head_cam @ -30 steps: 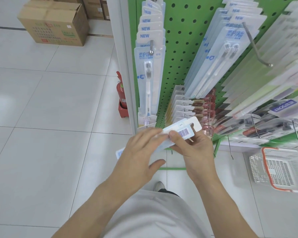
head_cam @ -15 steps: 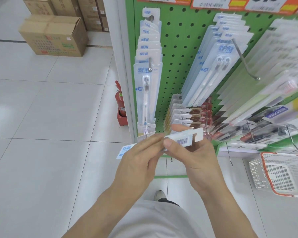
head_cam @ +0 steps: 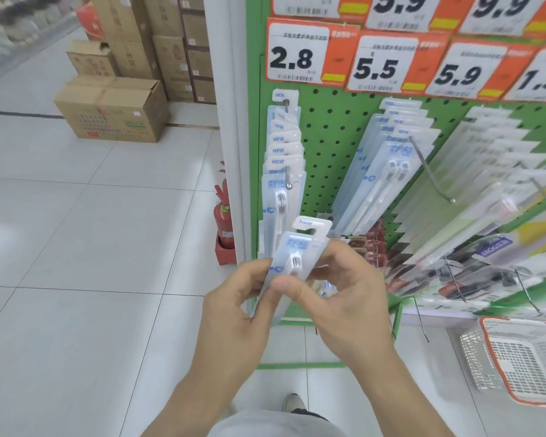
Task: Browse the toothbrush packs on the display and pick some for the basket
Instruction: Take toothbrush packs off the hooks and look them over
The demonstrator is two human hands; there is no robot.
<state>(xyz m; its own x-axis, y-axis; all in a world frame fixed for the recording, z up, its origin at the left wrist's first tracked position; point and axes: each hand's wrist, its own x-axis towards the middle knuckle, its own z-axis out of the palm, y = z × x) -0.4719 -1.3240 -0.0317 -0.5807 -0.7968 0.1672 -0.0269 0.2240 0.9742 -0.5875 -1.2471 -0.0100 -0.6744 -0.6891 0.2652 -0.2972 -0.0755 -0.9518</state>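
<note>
The green pegboard display (head_cam: 331, 134) fills the upper right, hung with rows of toothbrush packs on hooks under orange price tags (head_cam: 312, 53). Low to the right of the display, on the floor, sits a white basket (head_cam: 517, 357) with a red rim. In front of the display's lower left edge, both hands hold one toothbrush pack (head_cam: 292, 257) upright: a clear blister on a pale blue card, white hang tab on top, brush head showing. The left hand (head_cam: 234, 313) pinches its left edge; the right hand (head_cam: 338, 298) curls round its right side, thumb on the front.
</note>
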